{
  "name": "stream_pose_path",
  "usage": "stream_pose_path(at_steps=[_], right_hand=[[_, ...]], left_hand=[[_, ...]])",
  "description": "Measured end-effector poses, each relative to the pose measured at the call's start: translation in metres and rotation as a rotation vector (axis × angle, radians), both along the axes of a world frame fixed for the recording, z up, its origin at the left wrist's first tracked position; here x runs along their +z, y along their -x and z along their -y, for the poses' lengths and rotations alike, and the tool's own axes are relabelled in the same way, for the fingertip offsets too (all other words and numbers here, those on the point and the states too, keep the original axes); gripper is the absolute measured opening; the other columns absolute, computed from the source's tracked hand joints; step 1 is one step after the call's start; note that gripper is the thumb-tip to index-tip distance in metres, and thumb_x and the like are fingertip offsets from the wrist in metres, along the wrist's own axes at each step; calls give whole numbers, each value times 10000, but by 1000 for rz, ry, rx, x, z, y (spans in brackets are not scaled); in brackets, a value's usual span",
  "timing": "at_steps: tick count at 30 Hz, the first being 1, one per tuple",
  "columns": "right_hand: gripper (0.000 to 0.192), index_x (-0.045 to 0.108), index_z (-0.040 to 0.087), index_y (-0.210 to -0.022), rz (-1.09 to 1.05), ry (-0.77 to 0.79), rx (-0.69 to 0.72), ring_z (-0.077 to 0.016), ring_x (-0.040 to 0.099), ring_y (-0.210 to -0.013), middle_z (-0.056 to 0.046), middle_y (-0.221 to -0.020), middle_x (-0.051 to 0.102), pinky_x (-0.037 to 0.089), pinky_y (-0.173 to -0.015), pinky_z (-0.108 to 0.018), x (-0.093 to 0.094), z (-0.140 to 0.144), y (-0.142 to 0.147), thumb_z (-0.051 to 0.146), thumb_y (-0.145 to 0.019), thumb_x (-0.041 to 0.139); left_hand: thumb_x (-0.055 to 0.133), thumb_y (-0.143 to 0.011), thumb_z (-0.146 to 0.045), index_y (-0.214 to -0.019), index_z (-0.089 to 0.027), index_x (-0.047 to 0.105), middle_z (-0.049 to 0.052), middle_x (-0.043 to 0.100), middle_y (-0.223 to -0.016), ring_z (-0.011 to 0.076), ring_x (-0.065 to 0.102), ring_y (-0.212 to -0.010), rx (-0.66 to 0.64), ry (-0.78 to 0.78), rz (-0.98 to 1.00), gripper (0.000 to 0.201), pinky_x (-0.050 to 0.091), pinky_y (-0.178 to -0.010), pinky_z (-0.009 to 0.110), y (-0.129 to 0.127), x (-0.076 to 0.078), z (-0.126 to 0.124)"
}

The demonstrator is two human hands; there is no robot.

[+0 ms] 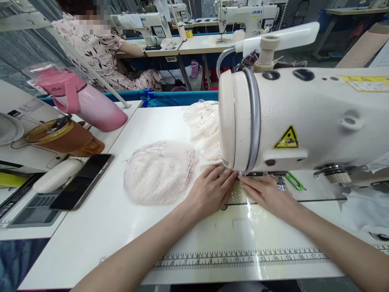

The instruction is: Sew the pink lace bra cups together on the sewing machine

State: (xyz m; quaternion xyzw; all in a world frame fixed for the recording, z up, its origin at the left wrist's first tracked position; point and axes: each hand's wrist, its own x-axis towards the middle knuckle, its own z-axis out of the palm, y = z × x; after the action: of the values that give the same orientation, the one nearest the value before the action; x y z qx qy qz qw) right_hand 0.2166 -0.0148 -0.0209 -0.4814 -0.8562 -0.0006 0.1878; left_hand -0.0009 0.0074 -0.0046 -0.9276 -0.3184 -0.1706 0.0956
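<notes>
My left hand [209, 190] lies flat on a piece of pale lace fabric [234, 194], fingertips at the foot of the white sewing machine [304, 117]. My right hand [267, 194] presses the same fabric from the right, just under the machine head near the needle area [281, 182]. Both hands have fingers spread and flat, touching the fabric. A rounded heap of cream lace pieces [159, 172] sits left of my left hand, and more lace [202, 119] lies behind it. The needle itself is hidden by the machine head.
A pink bottle [82, 101], an amber bottle [63, 138] and a black phone [83, 180] lie on the left. Green snips [294, 181] rest right of the needle. A printed ruler [243, 257] runs along the table's front edge. Another person [100, 44] sits at a far machine.
</notes>
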Motion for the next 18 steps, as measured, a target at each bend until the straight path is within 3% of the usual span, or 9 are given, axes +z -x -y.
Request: stream_pose_path(at_steps=[6,12,18], right_hand=[[391,531,341,-1326,46,14,-19,-233,643,-889,-46,-1045,707,495,-833,-435,6,0,3,424,-966,403],[442,483,322,-1370,97,48,-38,-243,628,-811,-50,-857,704,491,-809,-453,3,1,4,469,-971,362],[398,544,299,-1309,107,-56,-67,-243,628,-823,-56,-890,712,478,-807,-434,-6,0,2,434,-958,414]], left_hand=[[447,-930,-249,-1158,-137,622,100,652,-1200,271,587,-1138,50,29,-18,308,429,-1000,438,-1,0,0],[448,-918,-264,-1180,-133,603,101,613,-1269,277,551,-1191,86,44,-48,331,401,-1033,441,-2,-1,1],[428,-923,-270,-1199,-123,598,109,595,-1293,284,516,-1234,97,74,-65,356,376,-1058,451,-2,1,2]])
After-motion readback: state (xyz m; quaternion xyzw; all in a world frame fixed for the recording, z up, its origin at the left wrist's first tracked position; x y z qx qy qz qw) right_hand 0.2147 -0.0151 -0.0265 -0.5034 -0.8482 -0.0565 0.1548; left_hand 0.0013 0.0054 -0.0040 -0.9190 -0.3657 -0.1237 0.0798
